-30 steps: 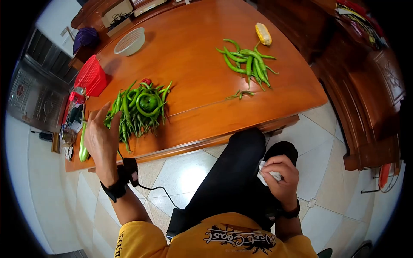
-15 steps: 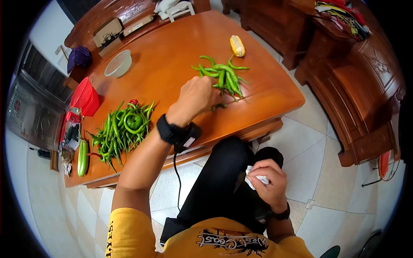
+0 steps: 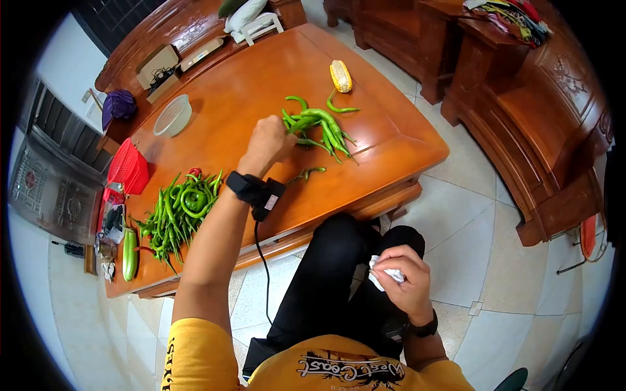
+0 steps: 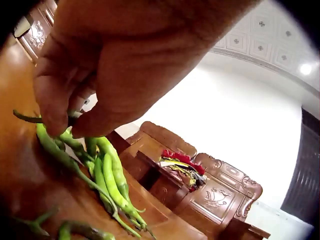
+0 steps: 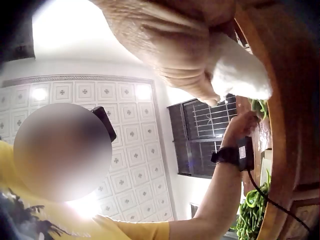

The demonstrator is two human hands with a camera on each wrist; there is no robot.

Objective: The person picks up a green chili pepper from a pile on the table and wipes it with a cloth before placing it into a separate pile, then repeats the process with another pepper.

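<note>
My left hand is at the near-left side of a small pile of long green chili peppers on the wooden table. In the left wrist view, its thumb and fingertips pinch a green chili pepper at the thin stem end, close over the other peppers. My right hand is held over my lap, fingers curled round a crumpled white tissue. To the left lies a larger heap of green peppers, with a round green pepper on top.
A corn cob lies beyond the small pile, and small pepper scraps in front of it. A pale basket, a red basket and a long pale-green vegetable stand or lie at the left. A cable hangs from my left wrist.
My left hand has gone from beside the larger heap across to the small pile and now pinches a chili pepper there. The right hand keeps its hold on the tissue. The head view has shifted.
</note>
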